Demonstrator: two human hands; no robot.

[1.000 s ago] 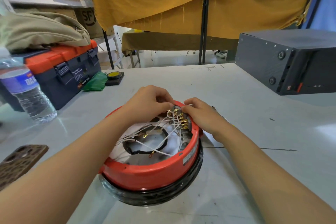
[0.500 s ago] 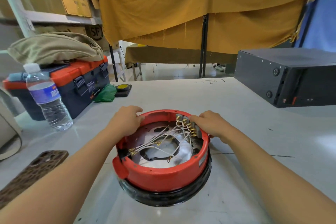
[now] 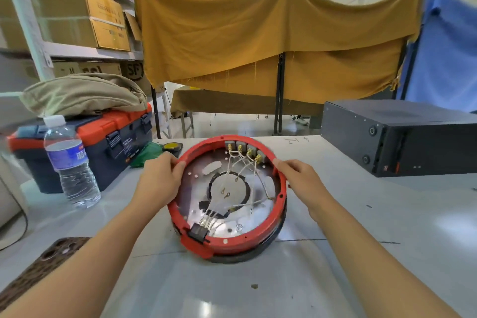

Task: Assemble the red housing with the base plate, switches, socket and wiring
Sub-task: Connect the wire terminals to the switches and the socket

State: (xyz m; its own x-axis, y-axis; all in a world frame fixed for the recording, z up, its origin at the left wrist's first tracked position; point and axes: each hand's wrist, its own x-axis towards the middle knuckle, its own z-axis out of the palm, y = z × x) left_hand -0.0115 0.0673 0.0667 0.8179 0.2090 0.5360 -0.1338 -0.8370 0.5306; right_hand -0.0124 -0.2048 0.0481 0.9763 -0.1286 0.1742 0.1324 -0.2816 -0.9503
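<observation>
Red housing (image 3: 227, 237) tilted up off the bench (image 3: 361, 253), gripped at both sides of its rim.

Best kept steady with left hand (image 3: 157, 183) and right hand (image 3: 302, 181) both curled on the rim, thumbs clear of the white wiring (image 3: 242, 170); base plate (image 3: 196, 196) shiny inside, switches (image 3: 245, 148) in a row at the far edge, black socket (image 3: 198, 231) nearest.
</observation>
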